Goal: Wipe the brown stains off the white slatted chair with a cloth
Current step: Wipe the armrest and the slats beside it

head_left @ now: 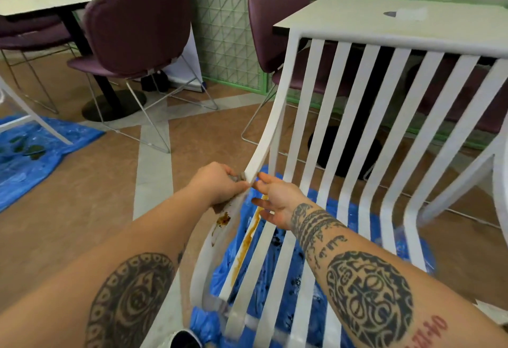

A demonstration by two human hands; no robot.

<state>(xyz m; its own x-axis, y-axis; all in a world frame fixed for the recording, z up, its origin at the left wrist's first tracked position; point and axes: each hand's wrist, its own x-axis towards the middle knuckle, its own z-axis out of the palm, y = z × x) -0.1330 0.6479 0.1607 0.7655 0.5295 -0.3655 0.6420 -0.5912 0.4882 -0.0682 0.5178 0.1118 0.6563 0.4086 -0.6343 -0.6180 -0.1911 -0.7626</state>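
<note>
White slatted chair carries brown stains along its left slats.

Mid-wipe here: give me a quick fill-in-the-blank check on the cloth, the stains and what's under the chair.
1. The hand gripping the cloth is the person's ____ one.
2. The stains on the white slatted chair are ____ in colour.
3. A ____ plastic sheet lies on the floor under the chair.

Missing words: left; brown; blue.
</note>
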